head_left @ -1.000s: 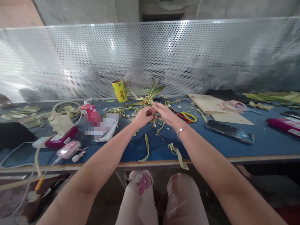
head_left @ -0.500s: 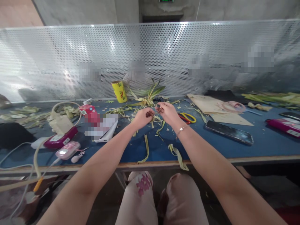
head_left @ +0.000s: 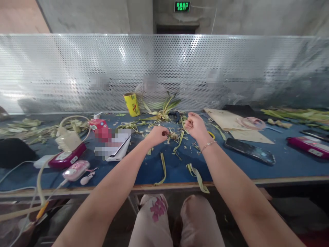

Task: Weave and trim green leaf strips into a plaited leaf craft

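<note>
My left hand (head_left: 158,134) is closed, its fingers curled above the blue tabletop. A pale clump of plant scraps (head_left: 174,136) lies right at its fingertips; whether the fingers grip any of it is hidden. Up and to the right, my right hand (head_left: 194,125) is closed too, raised a little off the table. What is in its pinch, if anything, is too small to make out. A narrow green leaf strip (head_left: 181,140) lies between the hands. Behind them stands a leafy plant (head_left: 168,106) with long green blades.
A yellow cardboard tube (head_left: 132,105) stands at the back. Yellow-handled scissors (head_left: 211,134) lie partly behind my right wrist. Phones (head_left: 250,151), brown card (head_left: 226,120), a white device (head_left: 120,147) and a pink pump bottle (head_left: 100,128) surround the work. A perforated metal screen (head_left: 164,61) closes the rear.
My hands have drawn apart: the right moved right and the left stayed near the scraps. The view has tilted slightly upward.
</note>
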